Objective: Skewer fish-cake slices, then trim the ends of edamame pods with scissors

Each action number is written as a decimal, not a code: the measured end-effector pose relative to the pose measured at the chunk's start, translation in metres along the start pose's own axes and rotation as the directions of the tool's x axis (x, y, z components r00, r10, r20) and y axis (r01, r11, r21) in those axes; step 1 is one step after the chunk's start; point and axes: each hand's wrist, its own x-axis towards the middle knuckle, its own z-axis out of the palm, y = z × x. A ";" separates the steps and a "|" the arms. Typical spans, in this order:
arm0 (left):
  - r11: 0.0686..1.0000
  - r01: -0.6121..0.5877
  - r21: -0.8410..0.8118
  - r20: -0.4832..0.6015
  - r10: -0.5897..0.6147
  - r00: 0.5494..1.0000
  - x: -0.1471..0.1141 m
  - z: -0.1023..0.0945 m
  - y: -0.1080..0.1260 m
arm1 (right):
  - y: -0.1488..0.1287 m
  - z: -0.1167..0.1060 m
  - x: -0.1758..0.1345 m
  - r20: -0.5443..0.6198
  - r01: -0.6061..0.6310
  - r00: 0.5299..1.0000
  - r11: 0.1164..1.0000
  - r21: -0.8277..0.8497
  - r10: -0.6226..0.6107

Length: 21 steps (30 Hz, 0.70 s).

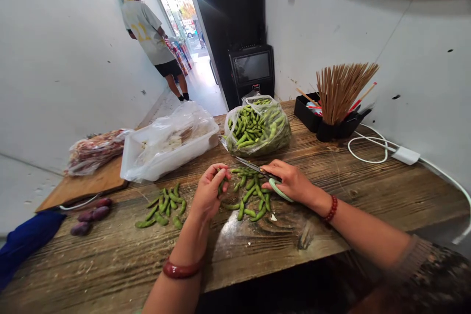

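My left hand [209, 189] is closed around a green edamame pod [222, 186], pinched between thumb and fingers and partly hidden by them. In my right hand [290, 180] is a pair of scissors [276, 187] with pale green handles; the dark blades point left, toward the pod, without touching it. Below the scissors lies a loose pile of edamame pods [252, 198] on the wooden table. A smaller group of pods [165, 206] rests left of my left hand. Just beyond both hands stands a clear plastic bag [283, 132] filled with edamame.
A white plastic tub [128, 162] under clear film stands back left, beside a cutting board [84, 189] with a bagged reddish food [97, 149]. Several purple-red oval items [93, 215] lie nearby. Wooden skewers [342, 91] and a white cable [368, 159] are at right. A person [147, 34] stands near the doorway.
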 end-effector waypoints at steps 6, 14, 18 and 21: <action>0.865 -0.189 0.465 -0.052 0.240 0.969 0.010 -0.031 0.014 | 0.002 -0.002 -0.002 -0.033 0.005 0.999 1.000 0.010 -0.004; 0.294 -0.057 0.954 -0.059 0.370 0.927 0.004 -0.125 0.029 | 0.000 -0.002 -0.003 -0.012 0.013 1.000 1.000 0.003 -0.013; 0.333 -0.089 0.939 -0.040 0.360 0.932 -0.010 -0.149 0.023 | 0.000 -0.002 -0.004 -0.017 0.011 1.000 1.000 0.003 -0.011; 0.228 -0.189 0.955 0.071 0.442 0.894 -0.014 -0.148 0.012 | -0.001 -0.002 -0.004 -0.018 0.009 1.000 1.000 -0.002 -0.009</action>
